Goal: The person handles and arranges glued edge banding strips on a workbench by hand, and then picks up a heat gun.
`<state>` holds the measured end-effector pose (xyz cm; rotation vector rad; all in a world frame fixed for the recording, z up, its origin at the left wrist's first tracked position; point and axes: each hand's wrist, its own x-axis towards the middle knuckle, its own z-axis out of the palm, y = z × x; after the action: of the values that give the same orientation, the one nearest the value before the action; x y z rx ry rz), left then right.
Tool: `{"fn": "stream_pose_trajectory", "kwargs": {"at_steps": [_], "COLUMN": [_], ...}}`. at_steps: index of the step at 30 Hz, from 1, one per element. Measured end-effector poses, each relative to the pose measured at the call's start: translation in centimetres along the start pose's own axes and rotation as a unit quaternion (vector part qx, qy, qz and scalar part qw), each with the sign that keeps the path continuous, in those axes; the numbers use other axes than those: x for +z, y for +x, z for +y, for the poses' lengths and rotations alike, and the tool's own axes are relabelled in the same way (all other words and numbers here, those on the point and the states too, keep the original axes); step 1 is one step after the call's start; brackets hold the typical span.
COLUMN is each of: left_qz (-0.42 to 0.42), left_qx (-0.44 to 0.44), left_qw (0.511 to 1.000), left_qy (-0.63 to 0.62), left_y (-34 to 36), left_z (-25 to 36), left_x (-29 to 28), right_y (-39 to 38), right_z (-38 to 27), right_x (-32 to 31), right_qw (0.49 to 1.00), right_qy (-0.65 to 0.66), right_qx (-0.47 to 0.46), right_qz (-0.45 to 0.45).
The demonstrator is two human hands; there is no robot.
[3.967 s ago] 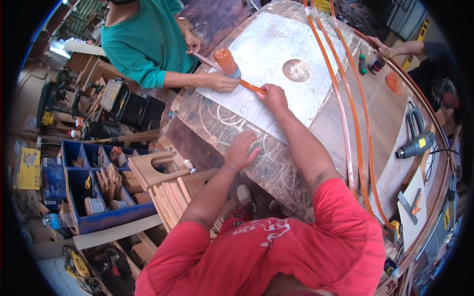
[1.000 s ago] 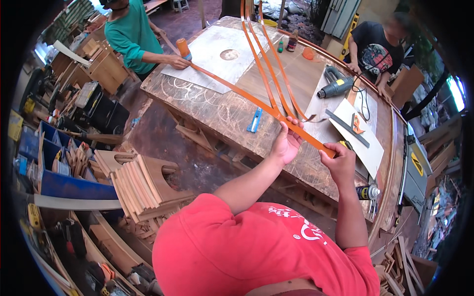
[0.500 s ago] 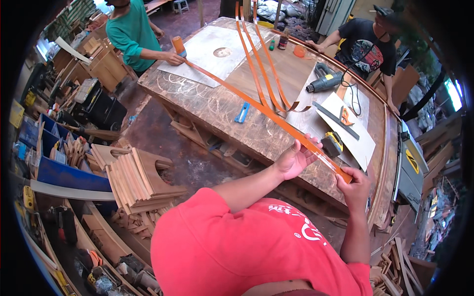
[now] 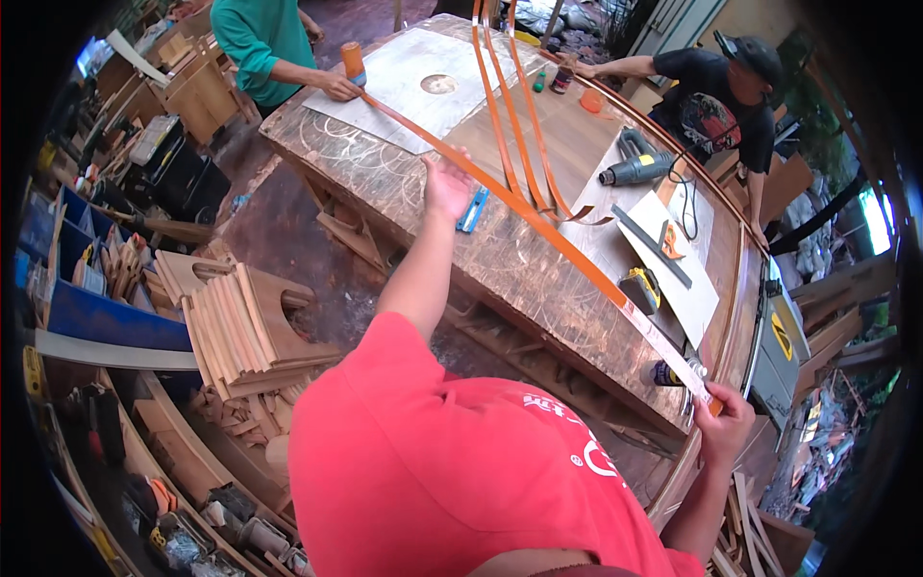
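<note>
A long, orange-brown edging strip (image 4: 567, 252) stretches slantwise over the worktable. My right hand (image 4: 725, 421) pinches its near end, past the table's right front edge. Toward that end the strip catches a bright white glare. Farther along, my left hand (image 4: 448, 185) is open, palm up, its fingertips at the strip's underside; whether they touch it I cannot tell. At the far end, a co-worker's hand (image 4: 338, 87) in a green sleeve is on the strip, beside an orange-and-blue bottle (image 4: 353, 63). A blue cutter-like tool (image 4: 473, 210) lies close to my left hand.
On the worktable (image 4: 538, 288) are several more strips (image 4: 502, 115), a heat gun (image 4: 636, 170), a metal square (image 4: 654, 248), a yellow-black tape measure (image 4: 639, 290) and a can (image 4: 665, 373). A co-worker in black (image 4: 711, 115) leans at the far right. Wooden pieces (image 4: 231, 322) are stacked at left.
My left hand has left the strip's near part and reached far up-left along it. My right hand has moved down and to the right with the strip's end.
</note>
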<state>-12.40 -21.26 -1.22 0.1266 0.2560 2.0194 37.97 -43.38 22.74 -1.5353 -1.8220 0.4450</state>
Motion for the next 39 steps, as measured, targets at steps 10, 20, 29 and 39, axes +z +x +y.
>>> {"fn": "stream_pose_trajectory", "kwargs": {"at_steps": [10, 20, 29, 39], "left_qz": [-0.016, -0.091, -0.053, -0.058], "left_qx": [0.011, -0.01, -0.015, -0.043], "left_qw": [1.0, 0.995, 0.998, 0.997], "left_qy": [0.012, -0.029, -0.035, -0.014], "left_y": [3.9, 1.1, -2.7, -6.7], "left_z": [1.1, -1.9, -4.2, -7.8], "left_x": [-2.8, -2.1, -1.5, 0.3], "right_y": [-2.6, -3.9, -5.3, -6.7], "right_z": [-0.6, 1.6, 4.5, 6.9], "right_x": [-4.1, -8.8, -12.6, -16.9], "right_qw": [0.999, 1.0, 0.999, 1.0], "right_qy": [-0.021, -0.021, -0.042, -0.02], "right_qx": [0.023, -0.008, -0.019, -0.001], "right_qz": [-0.014, 0.007, -0.007, 0.018]}}
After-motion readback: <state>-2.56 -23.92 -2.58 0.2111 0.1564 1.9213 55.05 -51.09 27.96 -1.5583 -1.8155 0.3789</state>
